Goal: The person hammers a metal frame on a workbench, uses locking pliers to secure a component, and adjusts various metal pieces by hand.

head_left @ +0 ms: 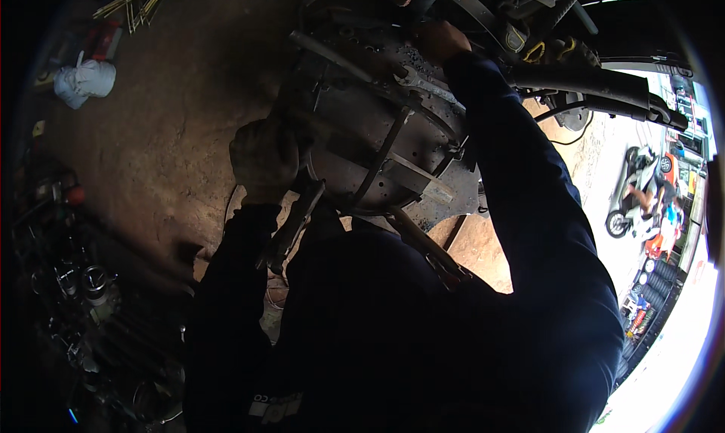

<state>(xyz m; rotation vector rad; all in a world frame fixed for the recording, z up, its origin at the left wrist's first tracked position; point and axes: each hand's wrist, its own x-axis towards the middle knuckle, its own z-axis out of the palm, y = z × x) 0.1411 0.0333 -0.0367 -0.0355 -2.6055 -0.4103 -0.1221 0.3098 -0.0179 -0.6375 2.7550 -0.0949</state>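
A large dark metal frame [355,161], with a broad plate, crossbars and drilled holes, lies before my body. My left hand [264,160] is in shade at its left edge, the fingers curled round the rim. On the far right part of the frame rests a combination wrench [429,86]. Beyond it my right hand [442,42] reaches to the far end of the frame with closed fingers; what they hold is hidden in the dark. A flat metal strip [419,178] crosses the lower right part of the plate.
Dark vehicle parts and a thick tube [581,82] stand at the far right. Tools and parts [94,282] crowd the left side. A pale cloth-like bundle [84,80] and thin rods [136,3] lie far left. Outside, a person is beside a motorcycle [634,195].
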